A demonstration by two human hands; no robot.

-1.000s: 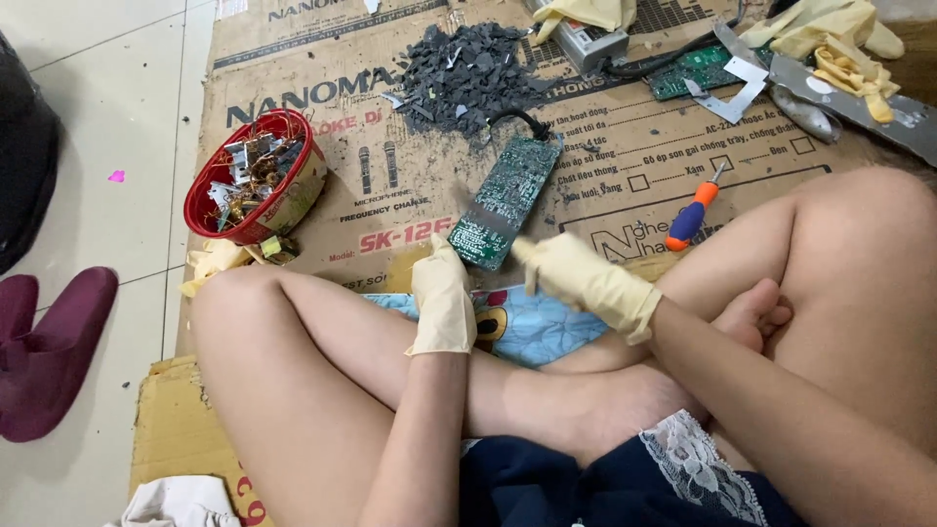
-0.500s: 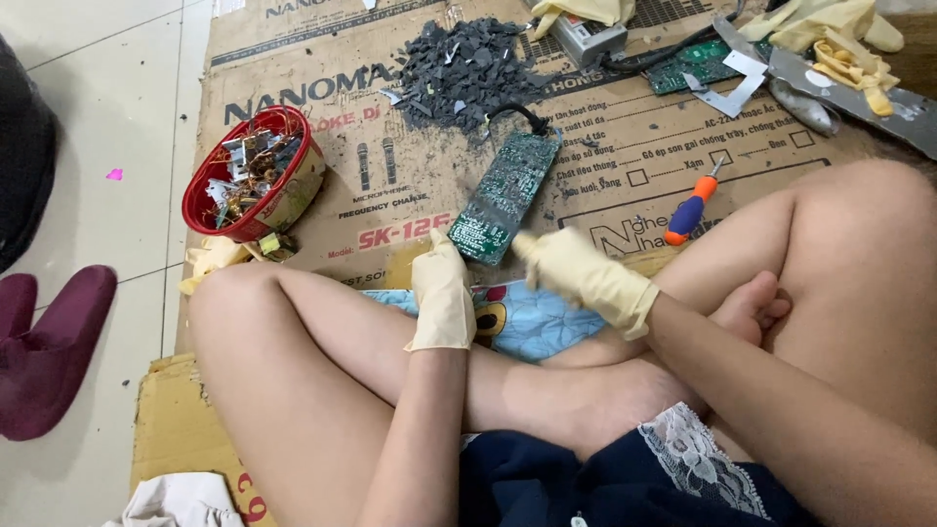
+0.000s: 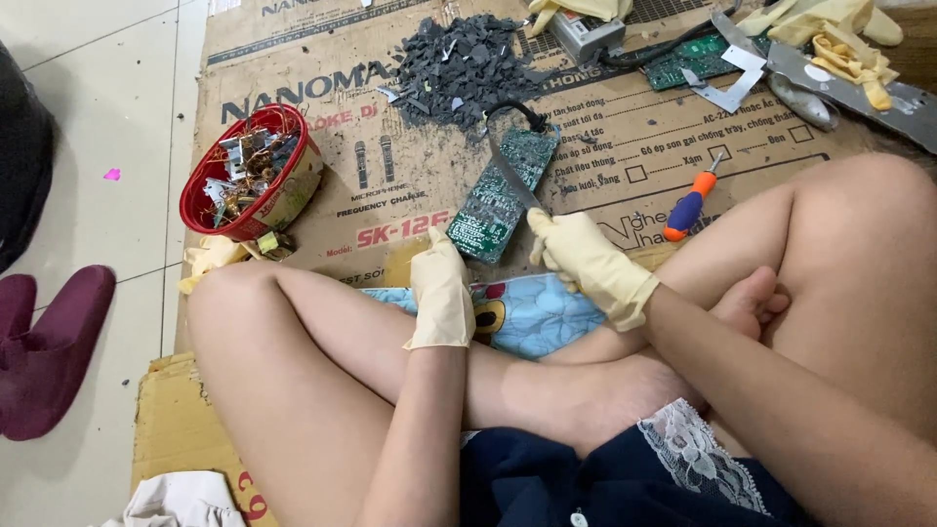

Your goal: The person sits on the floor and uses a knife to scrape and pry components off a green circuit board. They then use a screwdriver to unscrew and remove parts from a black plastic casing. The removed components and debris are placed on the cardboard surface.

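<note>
Pale tiled floor [image 3: 117,127] fills the left of the frame; flattened brown printed cardboard sheet [image 3: 410,185] covers it through the upper centre, evenly lit.

Bright, even indoor light fills the view, with no hard glare. Soft shadows pool under the legs toward six o'clock and beside the red bowl [image 3: 249,176] at ten o'clock. The centre is sharp; edges at three and nine o'clock bend slightly, perhaps from a wide lens.
</note>
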